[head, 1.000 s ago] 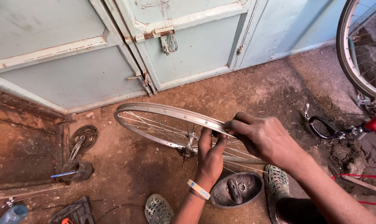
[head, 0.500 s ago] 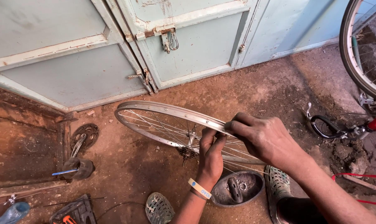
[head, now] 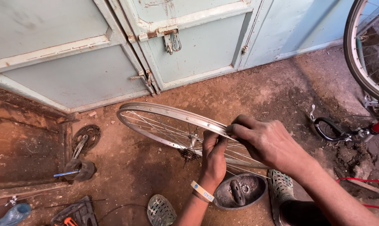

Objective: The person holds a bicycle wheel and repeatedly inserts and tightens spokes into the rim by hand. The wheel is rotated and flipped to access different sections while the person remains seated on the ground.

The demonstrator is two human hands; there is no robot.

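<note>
Pale blue metal doors point(head: 93, 79) stand behind a dirt floor point(head: 264, 92). A bare bicycle wheel point(head: 164, 121) is held tilted above it, its near rim between both hands. The right hand point(head: 269, 140) is closed over the rim's top edge; the left hand point(head: 213, 152) grips rim and spokes from below. The step looks like checking the rim, needing a steady hold. A round bowl point(head: 241, 192) sits beneath.

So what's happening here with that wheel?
A person holds a bare bicycle wheel tilted above the dirt floor. The right hand grips the rim's near edge, while the left hand reaches up among the spokes beside the hub. A round dish of small parts sits below by the person's sandals. A red bicycle stands at right.
</note>
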